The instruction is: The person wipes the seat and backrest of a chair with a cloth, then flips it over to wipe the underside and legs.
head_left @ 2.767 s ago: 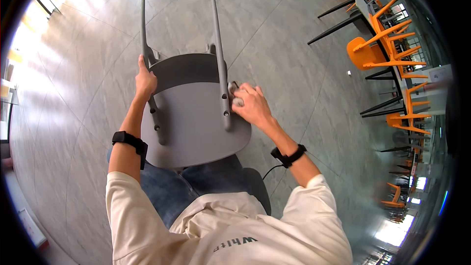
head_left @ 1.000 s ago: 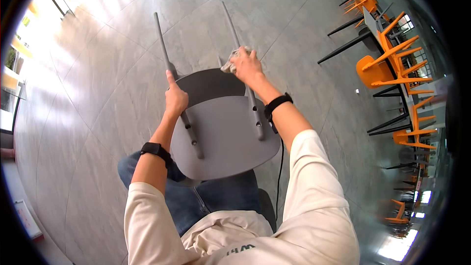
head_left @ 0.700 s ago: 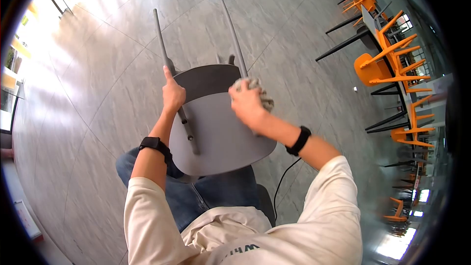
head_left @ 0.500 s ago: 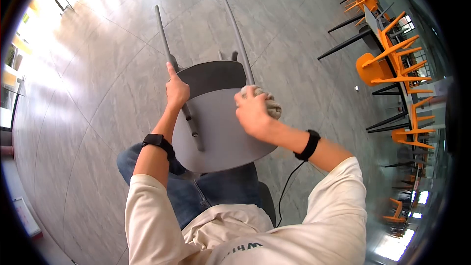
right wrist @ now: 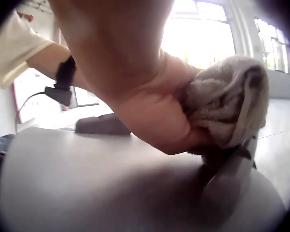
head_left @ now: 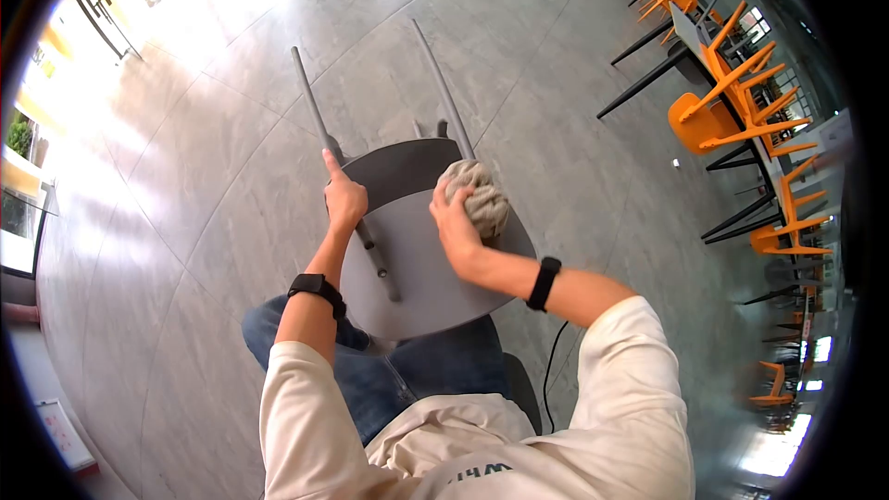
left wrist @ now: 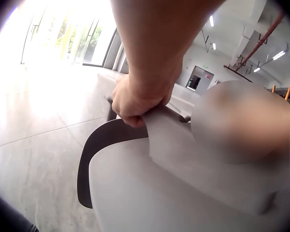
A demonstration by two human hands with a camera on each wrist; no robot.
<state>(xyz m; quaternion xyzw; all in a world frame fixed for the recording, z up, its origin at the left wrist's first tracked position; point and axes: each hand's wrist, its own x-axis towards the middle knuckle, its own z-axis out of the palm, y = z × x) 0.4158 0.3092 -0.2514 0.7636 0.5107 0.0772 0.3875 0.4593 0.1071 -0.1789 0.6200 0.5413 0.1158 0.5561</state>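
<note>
A grey chair [head_left: 421,287] lies tipped over the person's lap, the underside of its seat facing up and two legs pointing away. My left hand [head_left: 346,201] grips the left chair leg [head_left: 312,97] beside the dark backrest [head_left: 403,165], index finger stretched along it. In the left wrist view its fingers [left wrist: 131,104] curl over the frame. A bunched beige cloth [head_left: 480,202] is in my right hand [head_left: 456,233], pressed around the lower end of the right chair leg [head_left: 440,74]. Towelling folds of this cloth [right wrist: 224,104] show in the right wrist view, wrapped at the leg.
Tables with orange chairs [head_left: 704,120] upturned on them line the right side. Grey tiled floor [head_left: 231,176] surrounds the person. A black cable [head_left: 553,370] hangs from the right wristband. Bright glass doors stand at the far left.
My right hand and the cloth have come back from farther out along the right leg to its end at the seat. The left hand keeps its hold on the left leg.
</note>
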